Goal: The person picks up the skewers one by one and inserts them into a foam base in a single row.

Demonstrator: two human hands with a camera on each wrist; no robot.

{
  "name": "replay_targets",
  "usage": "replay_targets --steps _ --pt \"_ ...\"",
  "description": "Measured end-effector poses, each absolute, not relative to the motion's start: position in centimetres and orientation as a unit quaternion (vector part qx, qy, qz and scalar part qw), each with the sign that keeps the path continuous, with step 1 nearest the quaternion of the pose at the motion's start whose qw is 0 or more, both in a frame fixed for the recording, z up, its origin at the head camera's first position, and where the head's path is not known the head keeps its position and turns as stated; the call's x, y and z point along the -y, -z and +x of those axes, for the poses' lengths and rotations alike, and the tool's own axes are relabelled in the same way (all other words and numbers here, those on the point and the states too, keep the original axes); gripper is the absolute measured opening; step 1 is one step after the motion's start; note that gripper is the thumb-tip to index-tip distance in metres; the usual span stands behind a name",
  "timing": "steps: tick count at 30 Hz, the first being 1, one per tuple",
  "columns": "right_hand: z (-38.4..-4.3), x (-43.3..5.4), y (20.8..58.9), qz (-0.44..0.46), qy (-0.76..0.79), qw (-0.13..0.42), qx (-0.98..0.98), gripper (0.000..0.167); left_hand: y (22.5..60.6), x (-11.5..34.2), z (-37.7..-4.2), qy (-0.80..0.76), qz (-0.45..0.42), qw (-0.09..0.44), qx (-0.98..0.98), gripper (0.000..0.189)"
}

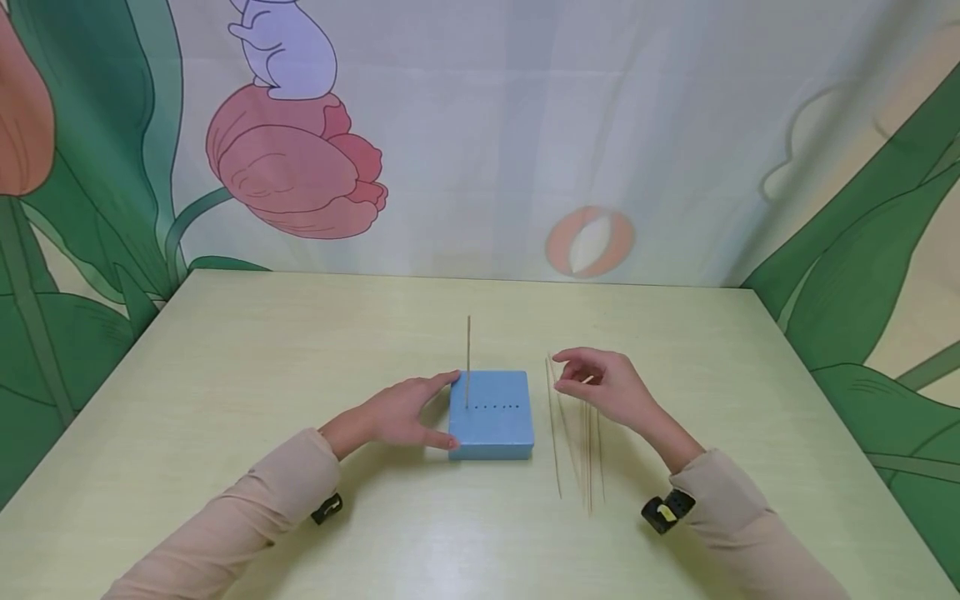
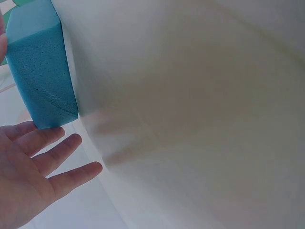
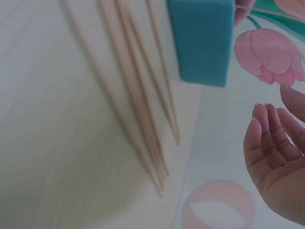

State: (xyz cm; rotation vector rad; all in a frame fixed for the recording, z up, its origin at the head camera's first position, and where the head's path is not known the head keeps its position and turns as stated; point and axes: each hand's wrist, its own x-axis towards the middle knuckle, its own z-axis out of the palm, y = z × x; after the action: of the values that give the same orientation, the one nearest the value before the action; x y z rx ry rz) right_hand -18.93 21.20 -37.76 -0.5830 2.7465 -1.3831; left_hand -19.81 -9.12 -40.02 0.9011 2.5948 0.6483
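Observation:
A blue block [image 1: 498, 429] with a row of small holes [image 1: 495, 407] across its top lies on the table. One thin wooden stick [image 1: 468, 346] stands upright at the left end of that row. My left hand [image 1: 405, 410] holds the block by its left side, thumb at the front corner and index finger at the back one; its other fingers [image 2: 59, 155] spread free. To the right of the block, several thin wooden sticks [image 1: 589, 467] lie loosely bunched. Over their far ends hovers my right hand [image 1: 607, 385], fingers gently bent, thumb apart from them, nothing between.
The pale wooden table [image 1: 315, 333] ends at the back against a printed curtain [image 1: 480, 150] with flowers and a rabbit. Dark wrist straps [image 1: 667, 510] sit at both sleeves.

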Motion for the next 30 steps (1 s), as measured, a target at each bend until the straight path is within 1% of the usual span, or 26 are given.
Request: replay_targets --steps 11,24,30 --pt "-19.2 -24.4 39.4 -0.172 0.373 0.044 -0.911 0.050 39.9 9.2 -19.7 -0.228 0.311 0.162 -0.908 0.095" --pt "-20.6 -26.9 40.9 -0.149 0.308 0.107 -0.934 0.081 40.0 9.3 -19.8 -0.230 0.321 0.157 -0.905 0.096" --pt "-21.4 -27.5 41.2 -0.152 0.281 0.116 -0.940 0.093 40.0 9.3 -19.8 -0.232 0.323 0.158 -0.904 0.096"
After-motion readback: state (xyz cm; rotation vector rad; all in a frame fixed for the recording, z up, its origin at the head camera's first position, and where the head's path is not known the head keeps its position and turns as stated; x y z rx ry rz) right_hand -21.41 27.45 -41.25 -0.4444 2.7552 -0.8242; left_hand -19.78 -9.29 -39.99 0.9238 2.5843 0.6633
